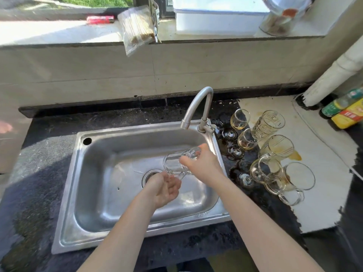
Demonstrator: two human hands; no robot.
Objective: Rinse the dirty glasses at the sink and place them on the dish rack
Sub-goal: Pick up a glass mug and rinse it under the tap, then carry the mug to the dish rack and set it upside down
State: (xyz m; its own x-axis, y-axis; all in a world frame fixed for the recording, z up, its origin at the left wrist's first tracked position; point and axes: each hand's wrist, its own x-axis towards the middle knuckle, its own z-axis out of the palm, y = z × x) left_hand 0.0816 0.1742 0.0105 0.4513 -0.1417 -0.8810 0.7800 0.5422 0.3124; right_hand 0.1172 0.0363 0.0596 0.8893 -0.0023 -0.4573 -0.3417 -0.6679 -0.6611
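Over the steel sink (82,193) my right hand (204,165) grips a clear glass mug (174,163), tipped on its side with its mouth toward the left. My left hand (167,188) is cupped, palm up, just under the mug's rim and above the drain (150,175). The curved faucet (196,108) ends above and a little behind the mug; no water stream is visible. Several dirty glasses with yellow-brown residue lie on their sides right of the sink, among them a wine glass (239,119) and a handled mug (292,181).
The glasses rest on a stained white board (324,193) on the black counter (39,163). Bottles (345,110) stand at the far right by a white pipe (337,75). A plastic bag (137,30), a red lighter (100,19) and a jar (282,16) sit on the window ledge.
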